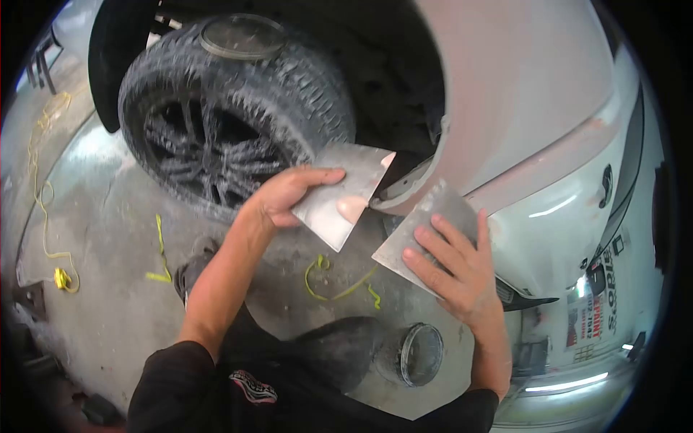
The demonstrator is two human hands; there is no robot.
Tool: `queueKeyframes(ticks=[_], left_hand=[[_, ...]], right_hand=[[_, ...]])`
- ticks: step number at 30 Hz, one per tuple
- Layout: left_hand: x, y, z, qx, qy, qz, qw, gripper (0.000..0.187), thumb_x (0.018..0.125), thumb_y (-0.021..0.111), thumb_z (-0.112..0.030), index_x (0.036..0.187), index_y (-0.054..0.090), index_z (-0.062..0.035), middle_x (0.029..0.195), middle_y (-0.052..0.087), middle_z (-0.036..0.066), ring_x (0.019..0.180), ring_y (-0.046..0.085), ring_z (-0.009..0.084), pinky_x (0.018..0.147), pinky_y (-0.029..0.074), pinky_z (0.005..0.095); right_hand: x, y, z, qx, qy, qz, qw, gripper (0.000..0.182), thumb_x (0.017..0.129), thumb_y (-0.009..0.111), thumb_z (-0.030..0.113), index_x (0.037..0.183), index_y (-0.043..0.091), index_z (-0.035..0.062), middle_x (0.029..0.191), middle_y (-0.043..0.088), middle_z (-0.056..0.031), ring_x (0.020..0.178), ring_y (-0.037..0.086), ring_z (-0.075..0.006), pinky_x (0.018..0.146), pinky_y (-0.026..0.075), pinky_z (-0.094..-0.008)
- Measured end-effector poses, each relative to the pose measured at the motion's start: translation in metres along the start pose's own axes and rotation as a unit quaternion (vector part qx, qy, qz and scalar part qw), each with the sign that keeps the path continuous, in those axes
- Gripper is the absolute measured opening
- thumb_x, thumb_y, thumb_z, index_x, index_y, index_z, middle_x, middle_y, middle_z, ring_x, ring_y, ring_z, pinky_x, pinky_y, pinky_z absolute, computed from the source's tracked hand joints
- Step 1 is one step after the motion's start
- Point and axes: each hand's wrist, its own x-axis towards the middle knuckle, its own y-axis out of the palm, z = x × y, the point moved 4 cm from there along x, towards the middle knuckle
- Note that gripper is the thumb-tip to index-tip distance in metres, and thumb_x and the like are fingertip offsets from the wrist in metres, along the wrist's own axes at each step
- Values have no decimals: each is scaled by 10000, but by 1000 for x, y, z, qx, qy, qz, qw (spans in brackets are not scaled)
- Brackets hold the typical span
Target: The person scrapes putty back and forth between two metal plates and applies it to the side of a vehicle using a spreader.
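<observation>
My left hand (285, 196) grips a thin, shiny metal filler spreader (328, 206), thumb lying across its upper face and the other fingers hidden beneath. Pinkish patches show on that sheet, one near its middle edge and one at its far corner. My right hand (456, 270) has its fingers laid over a second, duller grey metal spreader (437, 209), whose upper edge carries pale smears. This one overlaps the lower edge of the wheel arch on the white car's fender (505, 94), where the paint looks sanded and pinkish grey. The two spreaders are a short gap apart.
A dusty tyre and wheel (209, 148) stands at the left, with a round lid (243, 36) on top. An open can (421, 353) sits on the floor near my legs. Yellow-green tape strips (317, 281) and a yellow cord (45, 195) lie on the concrete.
</observation>
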Motion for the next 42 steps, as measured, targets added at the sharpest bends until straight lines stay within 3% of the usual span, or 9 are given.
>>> queueKeyframes(ticks=[10, 14, 16, 17, 19, 23, 26, 31, 42], left_hand=[[-12, 4, -6, 61, 24, 3, 998, 403, 911, 687, -151, 1229, 586, 76, 1132, 684, 167, 971, 703, 222, 839, 593, 339], [-14, 2, -5, 76, 38, -47, 995, 434, 918, 683, -170, 1257, 560, 72, 1098, 687, 153, 919, 706, 210, 798, 591, 337], [-5, -19, -2, -24, 40, 1, 999, 390, 933, 661, -154, 1246, 567, 59, 1118, 689, 136, 939, 707, 222, 828, 590, 362], [-5, -19, -6, -3, 56, -14, 998, 385, 934, 660, -149, 1246, 568, 56, 1120, 689, 140, 943, 707, 225, 829, 590, 364], [-7, -17, -7, 26, 92, -55, 994, 376, 934, 657, -140, 1247, 570, 50, 1126, 687, 147, 951, 708, 229, 831, 592, 369], [7, -14, 18, 67, 35, -64, 995, 345, 929, 664, -124, 1220, 595, 48, 1089, 699, 143, 930, 710, 219, 809, 598, 362], [10, -12, 26, 72, 7, -49, 996, 345, 923, 679, -130, 1208, 605, 50, 1081, 703, 135, 921, 711, 213, 806, 596, 353], [8, -10, 27, 66, 8, -47, 997, 324, 926, 685, -138, 1191, 617, 35, 1075, 706, 121, 918, 711, 209, 812, 595, 356], [6, -11, 29, 62, 3, -54, 997, 308, 926, 686, -134, 1188, 629, 17, 1068, 707, 101, 902, 709, 193, 792, 594, 342]], right_hand=[[63, 0, 11, -19, -92, 19, 995, 367, 823, 642, 212, 1189, 670, 211, 1216, 631, -9, 1178, 597, -260, 1058, 257, -734], [63, 12, 5, -7, -86, 126, 988, 384, 869, 580, 192, 1242, 645, 254, 1253, 617, -2, 1229, 568, -255, 1079, 216, -745], [63, -2, -13, -27, -78, 154, 985, 409, 858, 565, 123, 1241, 650, 242, 1202, 640, -19, 1209, 582, -255, 1096, 227, -720], [61, -13, -29, -47, -70, 151, 985, 428, 843, 572, 89, 1237, 653, 236, 1189, 647, -26, 1202, 588, -252, 1110, 234, -699], [71, -60, -78, -127, -15, -5, 992, 393, 757, 609, 22, 1130, 669, 130, 1085, 635, -79, 1094, 612, -279, 1060, 319, -674], [130, -158, -126, -315, 37, -154, 936, 552, 782, 543, -84, 1246, 663, 190, 1149, 652, -29, 1053, 627, -259, 1029, 346, -643], [185, -176, -150, -311, -22, -174, 934, 528, 811, 539, -93, 1222, 668, 212, 1165, 642, 24, 1101, 611, -228, 1081, 283, -672], [242, -184, -129, -344, -4, -169, 924, 420, 852, 536, -67, 1182, 689, 143, 1173, 670, -41, 1135, 609, -237, 1148, 207, -668], [231, -182, -128, -318, 40, -129, 938, 306, 882, 583, 5, 1114, 716, 154, 1094, 685, -31, 1119, 612, -198, 1153, 144, -714]])
